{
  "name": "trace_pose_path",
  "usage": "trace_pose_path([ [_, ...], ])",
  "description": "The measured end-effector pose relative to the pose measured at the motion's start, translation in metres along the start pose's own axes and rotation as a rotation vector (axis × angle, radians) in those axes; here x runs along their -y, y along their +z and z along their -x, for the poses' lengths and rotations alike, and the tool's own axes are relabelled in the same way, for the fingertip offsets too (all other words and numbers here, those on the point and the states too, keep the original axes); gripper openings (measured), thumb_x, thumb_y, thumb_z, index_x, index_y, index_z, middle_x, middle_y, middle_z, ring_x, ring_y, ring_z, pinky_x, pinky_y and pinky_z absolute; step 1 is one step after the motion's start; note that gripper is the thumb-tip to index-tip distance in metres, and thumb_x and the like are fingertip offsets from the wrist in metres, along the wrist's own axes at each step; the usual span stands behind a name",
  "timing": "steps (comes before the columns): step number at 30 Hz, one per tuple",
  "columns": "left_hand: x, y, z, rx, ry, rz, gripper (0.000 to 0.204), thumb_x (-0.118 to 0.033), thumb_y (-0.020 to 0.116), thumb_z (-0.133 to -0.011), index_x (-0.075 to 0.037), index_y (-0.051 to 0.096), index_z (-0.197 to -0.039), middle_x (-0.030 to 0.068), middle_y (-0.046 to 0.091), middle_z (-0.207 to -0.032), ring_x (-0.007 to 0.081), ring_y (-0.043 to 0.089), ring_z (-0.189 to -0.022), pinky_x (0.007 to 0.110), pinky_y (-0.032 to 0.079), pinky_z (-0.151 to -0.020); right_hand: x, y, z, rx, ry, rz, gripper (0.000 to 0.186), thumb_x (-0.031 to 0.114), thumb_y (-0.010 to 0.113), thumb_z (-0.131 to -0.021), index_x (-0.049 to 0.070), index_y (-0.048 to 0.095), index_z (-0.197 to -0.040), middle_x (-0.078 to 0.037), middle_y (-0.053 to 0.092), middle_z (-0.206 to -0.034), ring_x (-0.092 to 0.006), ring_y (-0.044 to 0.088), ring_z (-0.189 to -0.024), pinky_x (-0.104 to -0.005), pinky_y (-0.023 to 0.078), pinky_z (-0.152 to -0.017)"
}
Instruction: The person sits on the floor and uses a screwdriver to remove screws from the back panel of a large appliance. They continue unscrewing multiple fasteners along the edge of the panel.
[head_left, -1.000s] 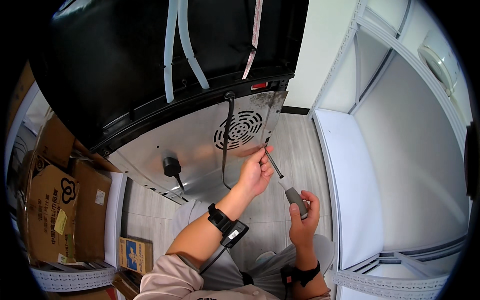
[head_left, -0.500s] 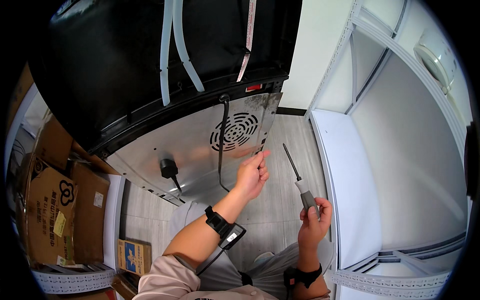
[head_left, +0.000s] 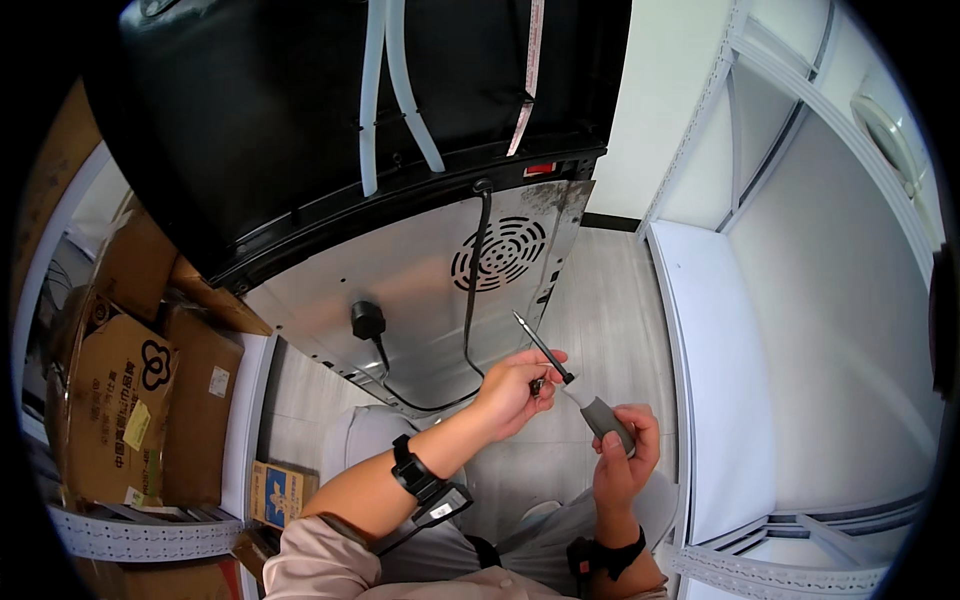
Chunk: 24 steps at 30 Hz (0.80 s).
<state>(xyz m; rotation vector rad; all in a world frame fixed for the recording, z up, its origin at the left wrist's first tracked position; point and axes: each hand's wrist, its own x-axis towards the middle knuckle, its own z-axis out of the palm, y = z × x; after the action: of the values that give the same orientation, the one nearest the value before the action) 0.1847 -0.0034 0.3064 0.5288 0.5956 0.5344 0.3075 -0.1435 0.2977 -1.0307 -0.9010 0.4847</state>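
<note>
My right hand [head_left: 628, 462] grips a screwdriver [head_left: 608, 422] by its grey handle, the shaft tilted up and to the left. Close to that shaft, my left hand [head_left: 512, 398] is closed, with a small dark piece between the fingers that I cannot make out. Beyond both hands stands a tall black appliance [head_left: 250, 110]. Its lower part carries a metal panel [head_left: 420, 270] with a round slotted vent. A black power cord [head_left: 473, 290] hangs down across this panel, and a black plug [head_left: 368, 320] sits against it at the left.
Two pale tubes [head_left: 370, 110] run down the appliance's black upper part. At left, cardboard boxes [head_left: 125, 400] fill a shelf, and a small box [head_left: 280, 494] lies beside it. White metal shelving [head_left: 715, 370] lines the right side. Grey flooring [head_left: 610, 300] shows between.
My left hand has come back from the panel's right edge to the screwdriver's shaft. The screwdriver has moved left and tilted further over. The whole view has shifted slightly.
</note>
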Motion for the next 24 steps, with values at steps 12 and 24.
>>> trace_pose_path([
  [12, -0.007, -0.027, 0.082, -0.225, 0.132, -0.09, 0.032, -0.035, 0.044, -0.101, -0.005, 0.054, -0.095, 0.0034, 0.055, -0.069, 0.0101, 0.043, -0.053, 0.024, 0.034, -0.046, 0.036, 0.039, 0.022, 0.264, -0.257, 0.054, 0.024, 0.008, 0.062, -0.076, -0.002, 0.057, -0.097, -0.02, 0.061, -0.095, -0.0223, 0.059, -0.074, -0.0309, 0.048, -0.067],
  [24, -0.022, -0.062, 0.081, -0.002, 0.196, 0.033, 0.039, -0.037, 0.048, -0.1, -0.011, 0.044, -0.071, -0.0026, 0.034, -0.057, 0.0079, 0.031, -0.051, 0.023, 0.024, -0.046, 0.01, 0.059, 0.024, 0.193, -0.229, 0.061, 0.022, 0.012, 0.061, -0.078, -0.002, 0.057, -0.094, -0.02, 0.06, -0.096, -0.0218, 0.057, -0.078, -0.0308, 0.047, -0.071],
])
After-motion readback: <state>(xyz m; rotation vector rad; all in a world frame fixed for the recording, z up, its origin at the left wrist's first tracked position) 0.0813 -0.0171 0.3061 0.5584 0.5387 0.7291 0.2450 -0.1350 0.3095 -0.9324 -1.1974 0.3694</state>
